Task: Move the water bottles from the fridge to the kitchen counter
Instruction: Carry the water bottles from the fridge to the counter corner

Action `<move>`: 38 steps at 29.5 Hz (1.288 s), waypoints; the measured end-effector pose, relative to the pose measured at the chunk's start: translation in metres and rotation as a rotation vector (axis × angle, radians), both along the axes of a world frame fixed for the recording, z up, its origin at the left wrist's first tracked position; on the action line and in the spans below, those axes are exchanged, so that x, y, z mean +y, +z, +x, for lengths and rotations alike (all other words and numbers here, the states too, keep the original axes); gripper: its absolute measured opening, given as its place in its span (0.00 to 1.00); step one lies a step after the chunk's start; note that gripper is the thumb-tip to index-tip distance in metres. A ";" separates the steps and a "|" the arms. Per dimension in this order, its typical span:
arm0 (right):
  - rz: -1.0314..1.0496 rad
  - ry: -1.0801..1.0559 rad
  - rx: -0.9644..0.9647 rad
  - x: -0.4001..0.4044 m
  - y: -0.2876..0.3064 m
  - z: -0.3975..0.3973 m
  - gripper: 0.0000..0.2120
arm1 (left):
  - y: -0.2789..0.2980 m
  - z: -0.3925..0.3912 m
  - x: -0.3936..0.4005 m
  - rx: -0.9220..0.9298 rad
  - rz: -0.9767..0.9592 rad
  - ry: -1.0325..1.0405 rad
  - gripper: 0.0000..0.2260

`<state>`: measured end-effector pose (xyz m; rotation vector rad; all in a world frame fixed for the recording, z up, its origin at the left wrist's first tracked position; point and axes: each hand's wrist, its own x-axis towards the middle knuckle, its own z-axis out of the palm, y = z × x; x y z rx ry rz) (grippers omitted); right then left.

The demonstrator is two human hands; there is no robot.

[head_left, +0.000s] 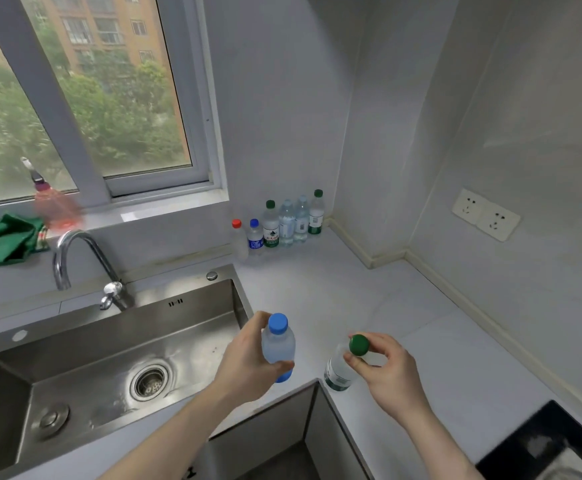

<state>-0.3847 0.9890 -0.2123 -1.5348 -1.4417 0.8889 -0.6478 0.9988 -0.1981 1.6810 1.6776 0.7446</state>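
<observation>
Left hand: wrapped round the clear blue-capped plastic bottle, lower centre.
Right hand: fingertips pinched on the clear green-capped plastic bottle.
Risk: the green-capped bottle could be dropped, being held only at the neck.

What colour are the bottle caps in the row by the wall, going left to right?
Red cap → blue cap → green cap → two pale-capped bottles → green cap.

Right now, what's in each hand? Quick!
Left hand: grips the blue-capped bottle.
Right hand: pinches the green-capped bottle near its cap.
</observation>
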 end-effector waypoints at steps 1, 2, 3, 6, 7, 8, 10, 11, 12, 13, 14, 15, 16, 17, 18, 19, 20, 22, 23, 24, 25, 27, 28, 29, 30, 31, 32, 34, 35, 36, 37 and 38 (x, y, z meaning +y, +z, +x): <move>0.006 -0.006 -0.012 0.007 -0.002 -0.006 0.13 | -0.002 -0.006 0.008 0.004 -0.007 -0.002 0.28; -0.001 -0.016 -0.015 0.013 -0.004 -0.011 0.13 | -0.005 -0.013 0.016 0.005 -0.017 -0.003 0.27; -0.008 -0.021 -0.018 0.021 -0.005 -0.016 0.13 | -0.006 -0.019 0.025 0.006 -0.018 0.001 0.27; -0.032 -0.016 -0.023 0.039 -0.006 -0.027 0.12 | -0.010 -0.030 0.047 0.000 -0.042 0.019 0.27; -0.034 -0.018 -0.031 0.048 -0.006 -0.029 0.12 | -0.012 -0.032 0.056 -0.005 -0.044 0.027 0.27; -0.038 -0.016 -0.033 0.051 -0.005 -0.030 0.12 | -0.013 -0.033 0.059 -0.006 -0.053 0.034 0.27; -0.037 -0.012 -0.036 0.072 -0.006 -0.034 0.12 | -0.018 -0.036 0.080 -0.010 -0.063 0.045 0.27; -0.035 -0.013 -0.034 0.082 -0.006 -0.036 0.11 | -0.020 -0.037 0.089 -0.011 -0.069 0.052 0.27; -0.043 -0.008 -0.030 0.093 -0.007 -0.037 0.11 | -0.023 -0.037 0.100 -0.012 -0.077 0.059 0.27; -0.047 -0.005 -0.028 0.107 -0.009 -0.038 0.11 | -0.026 -0.038 0.113 -0.008 -0.079 0.065 0.27; -0.045 -0.004 -0.025 0.113 -0.010 -0.039 0.11 | -0.027 -0.038 0.117 -0.005 -0.082 0.063 0.27; -0.048 -0.003 -0.023 0.126 -0.013 -0.041 0.12 | -0.030 -0.038 0.128 0.001 -0.085 0.068 0.27; -0.054 0.002 -0.020 0.140 -0.017 -0.041 0.12 | -0.035 -0.038 0.140 0.006 -0.092 0.074 0.27; -0.058 0.006 -0.019 0.154 -0.021 -0.043 0.12 | -0.038 -0.038 0.152 0.015 -0.099 0.082 0.27; -0.063 0.005 -0.009 0.168 -0.025 -0.045 0.12 | -0.040 -0.039 0.163 0.020 -0.105 0.089 0.26; -0.066 0.005 -0.006 0.180 -0.028 -0.047 0.12 | -0.041 -0.039 0.173 0.023 -0.113 0.096 0.26; -0.069 0.012 0.003 0.196 -0.032 -0.049 0.12 | -0.044 -0.039 0.187 0.030 -0.117 0.103 0.26; -0.076 0.033 -0.003 0.225 -0.042 -0.053 0.13 | -0.051 -0.038 0.210 0.060 -0.122 0.120 0.27; -0.081 0.040 -0.012 0.237 -0.047 -0.056 0.13 | -0.054 -0.038 0.219 0.073 -0.131 0.130 0.27; -0.082 0.052 -0.017 0.249 -0.053 -0.059 0.13 | -0.058 -0.039 0.228 0.090 -0.140 0.145 0.28; -0.086 0.056 -0.016 0.263 -0.056 -0.062 0.14 | -0.062 -0.039 0.238 0.096 -0.144 0.157 0.28; -0.107 0.083 -0.031 0.288 -0.066 -0.069 0.15 | -0.070 -0.040 0.257 0.100 -0.159 0.186 0.29; -0.122 0.090 -0.048 0.295 -0.069 -0.071 0.15 | -0.071 -0.040 0.262 0.104 -0.166 0.195 0.28; -0.130 0.090 -0.060 0.304 -0.071 -0.075 0.16 | -0.073 -0.042 0.268 0.108 -0.166 0.205 0.28; -0.142 0.087 -0.066 0.310 -0.072 -0.077 0.16 | -0.073 -0.043 0.272 0.111 -0.167 0.212 0.28; -0.151 0.093 -0.067 0.317 -0.074 -0.081 0.17 | -0.075 -0.044 0.277 0.113 -0.170 0.228 0.28; -0.161 0.101 -0.064 0.326 -0.077 -0.085 0.17 | -0.077 -0.046 0.285 0.113 -0.169 0.245 0.27; -0.168 0.108 -0.065 0.341 -0.079 -0.094 0.17 | -0.079 -0.050 0.295 0.116 -0.164 0.268 0.26; -0.170 0.111 -0.065 0.349 -0.079 -0.099 0.17 | -0.081 -0.052 0.301 0.109 -0.166 0.277 0.25; -0.176 0.111 -0.058 0.356 -0.079 -0.104 0.17 | -0.083 -0.054 0.307 0.099 -0.168 0.285 0.24; -0.185 0.114 -0.052 0.360 -0.081 -0.108 0.17 | -0.086 -0.055 0.311 0.092 -0.169 0.298 0.23; -0.191 0.122 -0.048 0.370 -0.082 -0.112 0.17 | -0.089 -0.057 0.320 0.083 -0.164 0.314 0.23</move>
